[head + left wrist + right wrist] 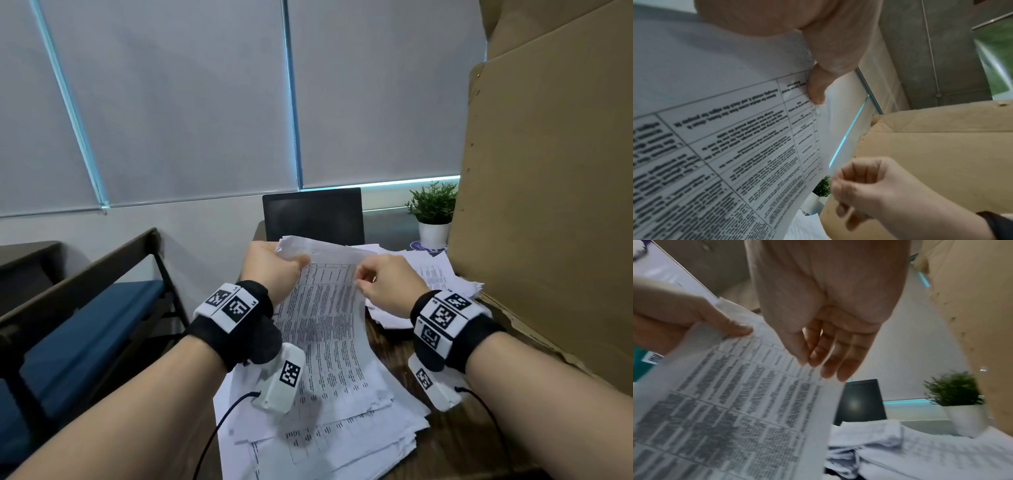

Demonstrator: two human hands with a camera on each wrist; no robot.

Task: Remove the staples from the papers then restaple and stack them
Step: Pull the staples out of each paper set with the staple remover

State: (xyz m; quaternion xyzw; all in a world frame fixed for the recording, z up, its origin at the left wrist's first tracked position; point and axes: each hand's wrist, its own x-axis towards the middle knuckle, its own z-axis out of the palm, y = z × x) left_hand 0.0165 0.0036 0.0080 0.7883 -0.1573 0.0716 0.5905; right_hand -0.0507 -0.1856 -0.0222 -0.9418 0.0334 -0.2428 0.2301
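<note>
I hold a printed set of papers (322,308) tilted up over the desk. My left hand (291,262) grips its top left corner, thumb on the printed face (816,91). The sheets (725,129) fill the left wrist view. My right hand (359,279) is at the sheet's top right edge, fingers curled. In the right wrist view its thumb and forefinger (806,361) meet at the paper's (735,402) edge; I cannot tell whether they pinch the paper, a staple or nothing. No staple or stapler shows.
A loose pile of printed sheets (325,428) lies on the wooden desk below my hands, with a second rumpled pile (435,274) to the right. Behind stand a dark screen (313,214) and a potted plant (434,219). A tall cardboard box (548,205) walls the right; a blue-seated bench (85,325) sits left.
</note>
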